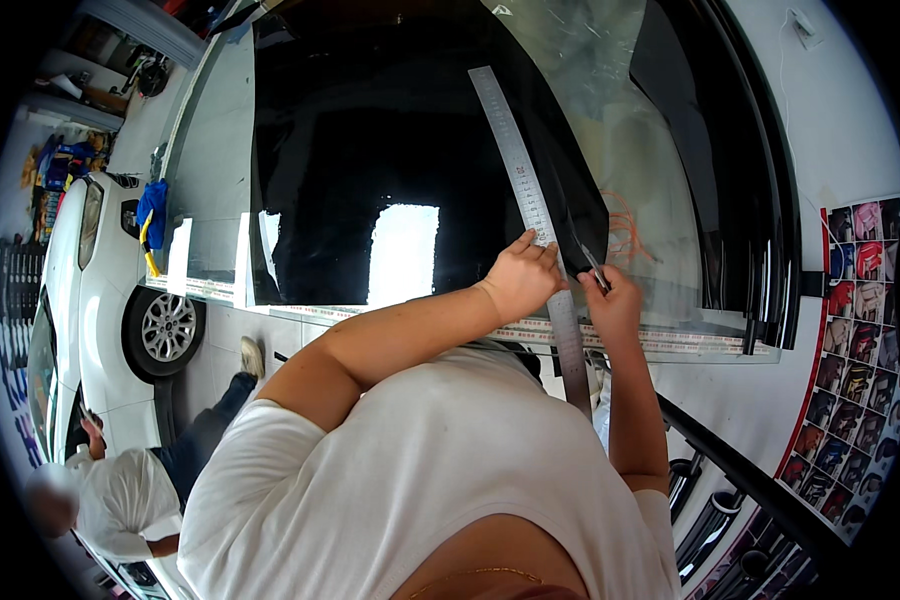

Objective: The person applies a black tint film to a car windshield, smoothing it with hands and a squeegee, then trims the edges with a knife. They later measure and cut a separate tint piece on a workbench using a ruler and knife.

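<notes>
A large glossy black film sheet (340,160) lies flat on a glass-topped table (210,150), with bright reflections on it. Slanting across its right part is a long steel ruler (513,150), whose near end sticks out past the table edge toward my body. My left hand (523,275) presses the ruler down, its fingers bent over the metal. Just right of the ruler, my right hand (615,305) grips a slim cutter knife (596,268) that points away from me over the film. The exact contact of its tip is hard to see.
Another dark sheet (685,150) and long black tubes (792,200) lie at the right. Orange string (625,228) is beside the film. A blue-and-yellow item (151,225) sits at the left edge. A white car (110,290) and another person (130,490) are at the left.
</notes>
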